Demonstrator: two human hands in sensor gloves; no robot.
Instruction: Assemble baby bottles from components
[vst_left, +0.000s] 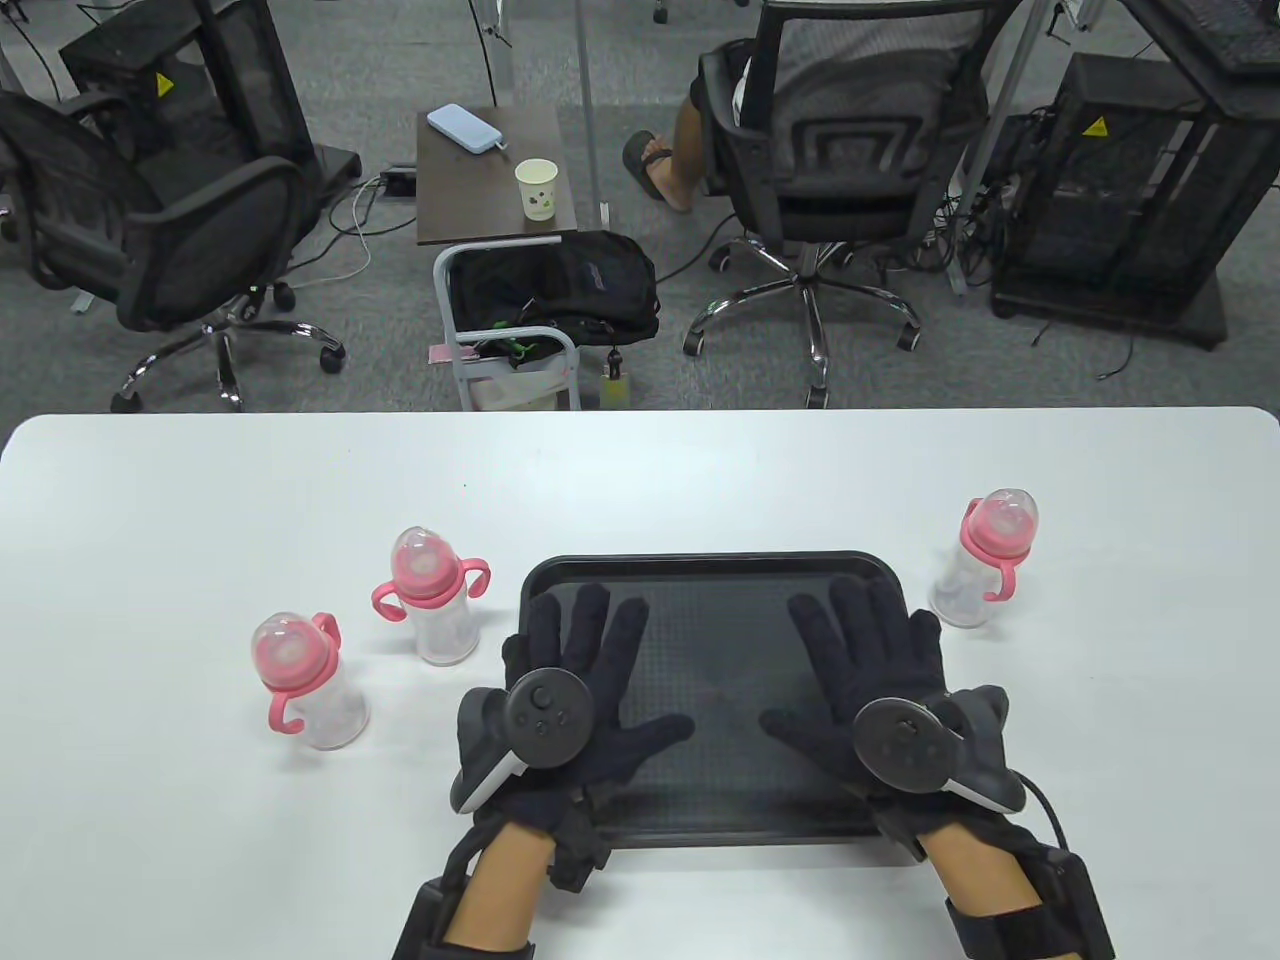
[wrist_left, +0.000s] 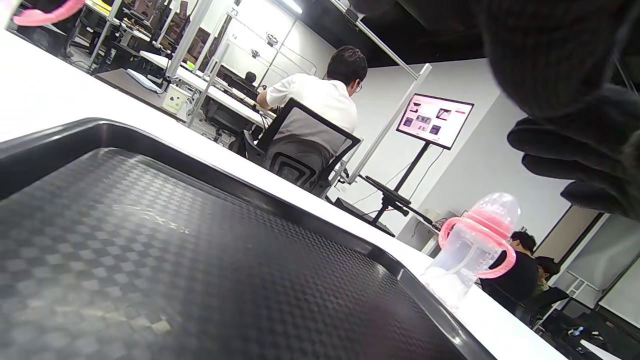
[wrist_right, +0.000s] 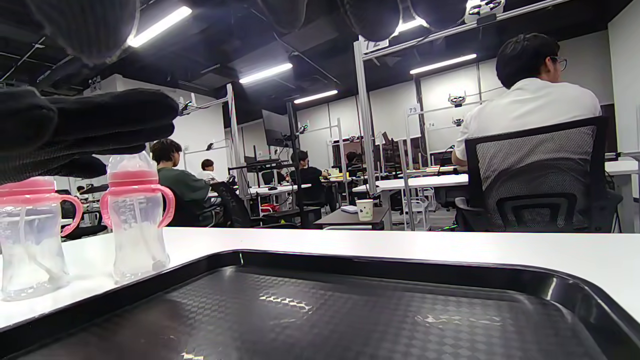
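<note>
Three assembled baby bottles with pink collars, handles and clear caps stand on the white table. One bottle (vst_left: 305, 682) is at the far left, one bottle (vst_left: 437, 606) is beside the tray's left edge, and one bottle (vst_left: 982, 558) is right of the tray; it also shows in the left wrist view (wrist_left: 470, 247). The two left bottles show in the right wrist view (wrist_right: 136, 220). A black tray (vst_left: 710, 575) lies in the middle. My left hand (vst_left: 585, 670) and right hand (vst_left: 850, 665) lie flat and open on the tray, fingers spread, holding nothing.
Beyond the table's far edge stand office chairs (vst_left: 170, 210), a small brown side table with a paper cup (vst_left: 536, 190), and a cart with a black bag (vst_left: 560, 290). A seated person is in a chair (vst_left: 850, 140) at the back.
</note>
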